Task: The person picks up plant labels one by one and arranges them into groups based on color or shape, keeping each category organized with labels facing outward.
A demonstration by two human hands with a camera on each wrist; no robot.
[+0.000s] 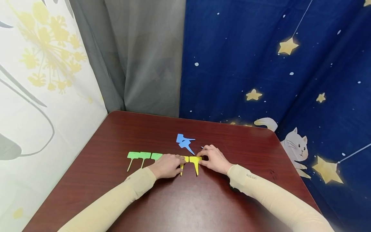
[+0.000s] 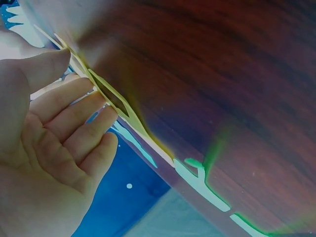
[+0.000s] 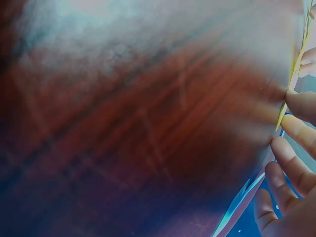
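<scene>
Two yellow T-shaped plant labels lie side by side on the table, stems toward me. My left hand covers part of the left yellow plant label, its thumb and fingers about it. At the right yellow plant label, my right hand holds the right end of the head between thumb and forefinger. In the right wrist view, that yellow plant label appears edge-on by the fingertips. Green plant labels form a row left of the yellow ones; my left hand partly hides the nearest.
Beyond the yellow labels lie blue plant labels, two of them overlapping. A bit of another blue one shows behind my right hand. The dark red-brown table ends at a grey curtain and a blue star-patterned curtain.
</scene>
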